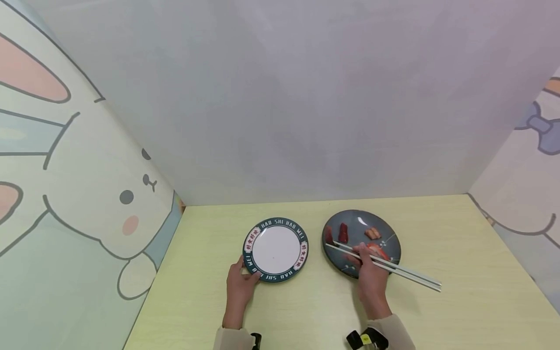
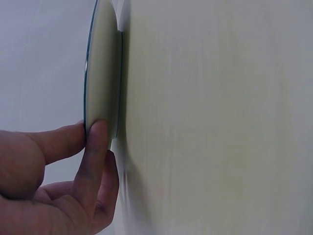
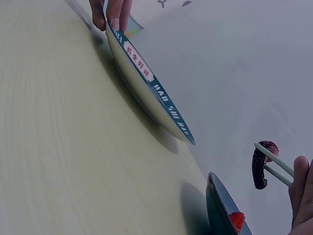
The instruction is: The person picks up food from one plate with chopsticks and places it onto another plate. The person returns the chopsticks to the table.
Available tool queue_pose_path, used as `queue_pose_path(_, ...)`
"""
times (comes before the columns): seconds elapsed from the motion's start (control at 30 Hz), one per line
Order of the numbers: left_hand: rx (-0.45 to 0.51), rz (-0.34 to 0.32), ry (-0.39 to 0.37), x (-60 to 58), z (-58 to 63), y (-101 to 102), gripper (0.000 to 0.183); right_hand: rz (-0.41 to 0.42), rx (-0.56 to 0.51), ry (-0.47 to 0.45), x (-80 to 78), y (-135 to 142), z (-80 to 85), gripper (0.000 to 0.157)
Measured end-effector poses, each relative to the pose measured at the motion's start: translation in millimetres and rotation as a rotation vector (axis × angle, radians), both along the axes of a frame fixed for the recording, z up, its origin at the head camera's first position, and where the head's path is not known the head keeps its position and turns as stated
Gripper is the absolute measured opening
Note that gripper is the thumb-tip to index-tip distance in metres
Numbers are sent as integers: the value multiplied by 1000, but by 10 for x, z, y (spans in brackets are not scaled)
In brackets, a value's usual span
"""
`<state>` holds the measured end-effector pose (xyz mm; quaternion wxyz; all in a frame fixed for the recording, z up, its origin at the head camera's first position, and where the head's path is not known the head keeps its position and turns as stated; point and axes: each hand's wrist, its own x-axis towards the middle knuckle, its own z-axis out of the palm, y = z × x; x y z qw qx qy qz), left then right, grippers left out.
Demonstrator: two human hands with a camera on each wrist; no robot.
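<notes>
My left hand pinches the near-left rim of a white plate with a dark green lettered border; the left wrist view shows a finger against its underside. In my right hand is a pair of pale chopsticks, their tips pointing left over a dark grey plate. Between the tips, a dark red curved piece of food hangs above that plate in the right wrist view. On the dark plate lie another dark red piece, a light brown piece and a red-and-white piece, partly behind the hand.
Both plates are on a pale yellow table, the white one left of the dark one. A plain grey wall rises behind the table. Side panels with cartoon rabbits, a left panel and a right panel, flank it.
</notes>
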<state>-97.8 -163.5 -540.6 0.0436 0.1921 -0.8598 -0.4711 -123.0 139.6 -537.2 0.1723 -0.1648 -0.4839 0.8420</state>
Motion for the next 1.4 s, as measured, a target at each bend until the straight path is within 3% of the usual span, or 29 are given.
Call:
queue_pose_path(0.37,3,-5,-4,11,5,-2,77,-9,40,4,71,113,-29,25)
queue_pose_path(0.6,3,-6,9,11,21,13,76,-37,-45,-53,94,191,-20,22)
queue_pose_path(0.73,12,0,8,9,22,12,76,-38,-41,-69,111,238,-27,22)
queue_pose_path(1.0,10,9,1,14,25,14,76,-67,-92,-36,150,319,-78,23)
queue_pose_path(1.4,23,13,-2,0,27,17,76,-76,-63,-102,197,426,-86,28)
